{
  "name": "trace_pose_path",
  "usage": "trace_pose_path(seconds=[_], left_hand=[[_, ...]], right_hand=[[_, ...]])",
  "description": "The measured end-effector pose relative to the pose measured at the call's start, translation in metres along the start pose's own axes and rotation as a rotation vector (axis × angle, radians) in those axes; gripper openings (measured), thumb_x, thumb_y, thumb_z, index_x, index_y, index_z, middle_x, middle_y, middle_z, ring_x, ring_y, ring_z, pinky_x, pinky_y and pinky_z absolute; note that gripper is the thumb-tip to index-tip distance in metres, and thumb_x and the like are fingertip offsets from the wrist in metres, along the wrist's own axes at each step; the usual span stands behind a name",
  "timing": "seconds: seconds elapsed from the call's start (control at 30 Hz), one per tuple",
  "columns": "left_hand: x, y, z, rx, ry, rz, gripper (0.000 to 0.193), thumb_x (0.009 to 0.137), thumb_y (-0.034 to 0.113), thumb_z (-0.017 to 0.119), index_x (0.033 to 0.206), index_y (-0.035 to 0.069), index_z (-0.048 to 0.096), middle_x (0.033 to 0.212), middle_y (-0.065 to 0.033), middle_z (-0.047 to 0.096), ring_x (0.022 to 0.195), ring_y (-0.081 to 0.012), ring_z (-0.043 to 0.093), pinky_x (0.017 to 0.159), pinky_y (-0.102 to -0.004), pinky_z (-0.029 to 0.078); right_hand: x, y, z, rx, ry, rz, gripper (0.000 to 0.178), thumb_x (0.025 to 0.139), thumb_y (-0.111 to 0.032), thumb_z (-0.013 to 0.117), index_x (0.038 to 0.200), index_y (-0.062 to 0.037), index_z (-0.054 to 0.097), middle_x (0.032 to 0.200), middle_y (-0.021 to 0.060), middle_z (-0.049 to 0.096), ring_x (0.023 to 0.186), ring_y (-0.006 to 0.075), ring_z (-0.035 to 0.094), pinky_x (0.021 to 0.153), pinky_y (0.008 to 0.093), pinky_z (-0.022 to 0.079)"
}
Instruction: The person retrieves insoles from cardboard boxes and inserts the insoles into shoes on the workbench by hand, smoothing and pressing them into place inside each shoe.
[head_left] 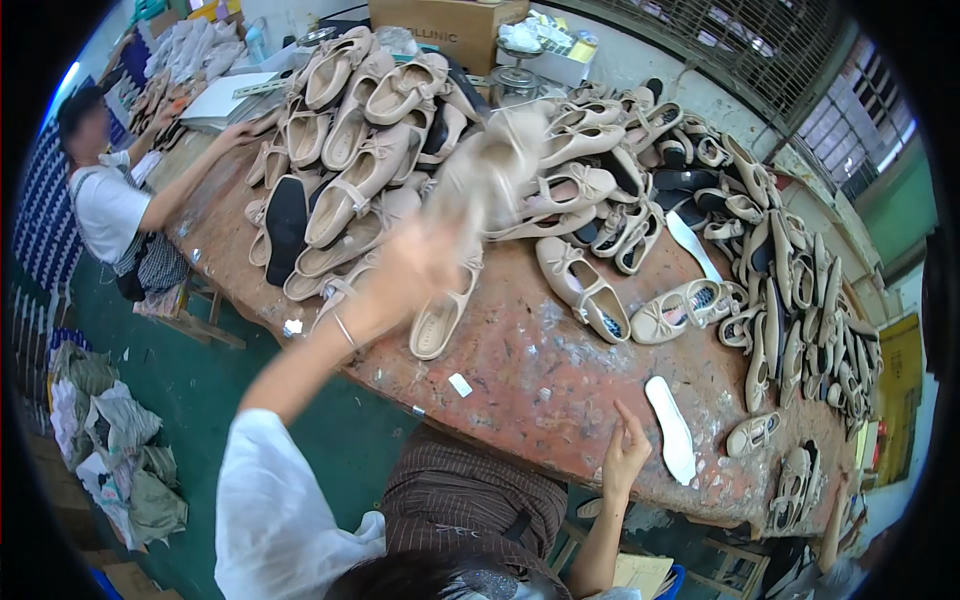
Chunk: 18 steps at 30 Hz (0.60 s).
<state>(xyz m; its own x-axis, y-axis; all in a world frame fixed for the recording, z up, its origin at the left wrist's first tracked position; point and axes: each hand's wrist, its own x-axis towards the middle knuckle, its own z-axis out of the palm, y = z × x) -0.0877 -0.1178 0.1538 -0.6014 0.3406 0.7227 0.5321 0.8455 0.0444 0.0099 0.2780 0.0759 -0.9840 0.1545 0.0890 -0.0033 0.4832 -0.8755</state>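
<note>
Here's the wide red-brown worktop [510, 385], with a right-hand heap of shoes [795, 290] and a left-hand heap of shoes [365, 150] banked towards the far side, presumably to keep working room by the body. Up over the middle goes a blurred beige shoe [495, 165], pinched, it seems, in the left grip [415, 272], exact fingers lost to blur; raised like that, it clears the shoes beneath. A white insole [670, 430] lies flat nearby, easily reached by the right grip [625, 452], fingers loosely spread, nothing held. Smallest, a white scrap [460, 385].
</note>
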Motion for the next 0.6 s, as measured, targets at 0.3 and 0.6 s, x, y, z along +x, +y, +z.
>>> trace_pose_path(seconds=[0.3, 0.6], left_hand=[[0.045, -0.084, -0.043, 0.541, -0.037, -0.194, 0.052, 0.093, 0.021, 0.063, 0.14, 0.003, 0.051, 0.148, -0.0221, 0.043, 0.139, -0.0433, 0.034, 0.114, -0.0501, 0.029], [-0.139, 0.152, 0.084, -0.179, -0.545, -0.266, 0.055, 0.093, 0.028, 0.062, 0.142, 0.006, 0.05, 0.158, -0.0214, 0.027, 0.148, -0.0415, 0.02, 0.119, -0.0558, 0.019]], right_hand=[[-0.03, 0.099, -0.032, -0.793, 0.36, -0.035, 0.041, 0.093, -0.018, 0.06, 0.133, -0.0105, 0.06, 0.15, 0.0233, 0.04, 0.14, 0.0466, 0.033, 0.113, 0.0643, 0.021], [0.018, 0.174, -0.08, -0.937, 0.484, 0.281, 0.056, 0.098, -0.037, 0.05, 0.149, -0.0155, 0.042, 0.154, 0.0298, 0.03, 0.143, 0.0492, 0.025, 0.116, 0.0623, 0.014]])
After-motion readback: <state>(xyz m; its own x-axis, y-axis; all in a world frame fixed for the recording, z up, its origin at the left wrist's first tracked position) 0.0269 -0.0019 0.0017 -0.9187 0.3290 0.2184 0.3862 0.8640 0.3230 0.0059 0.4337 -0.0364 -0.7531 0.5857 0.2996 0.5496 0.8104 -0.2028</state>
